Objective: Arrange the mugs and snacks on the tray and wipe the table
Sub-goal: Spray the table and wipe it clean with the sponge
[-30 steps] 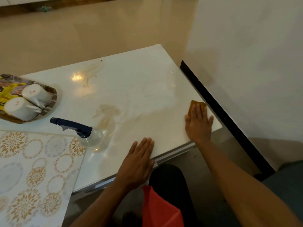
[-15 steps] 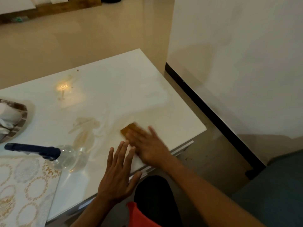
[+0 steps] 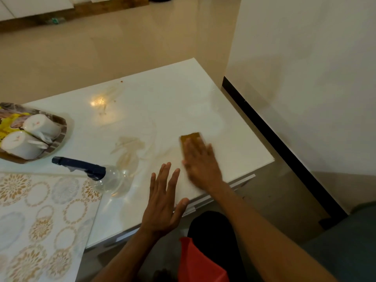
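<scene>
While the wiping step is under way, the brown cloth (image 3: 191, 136) is seen in the head view further out from the near table edge and more to the right than half a second ago, when it lay just ahead of the left hand's fingertips; a second ago it was pressed at the far right edge of the table (image 3: 162, 98). A back-and-forth stroke is thus indicated, and the near right part of the table is judged to be getting covered, while the brownish smear (image 3: 130, 147) ahead of the left hand and the faint marks further out are not yet reached.

The right hand (image 3: 200, 159) is laid flat on the cloth with fingers straight and pressed down, nothing being clasped; it is blurred by motion. The left hand (image 3: 162, 202) is held flat, with fingers spread and released, over the near edge; whether it touches the surface cannot be told.

Well to the left of both hands, the two mugs (image 3: 30, 135) are lying on their sides on the tray (image 3: 61, 123), over a yellow snack packet (image 3: 6, 123). The spray bottle (image 3: 97, 174) is lying just left of the left hand, beside a patterned mat (image 3: 40, 210).
</scene>
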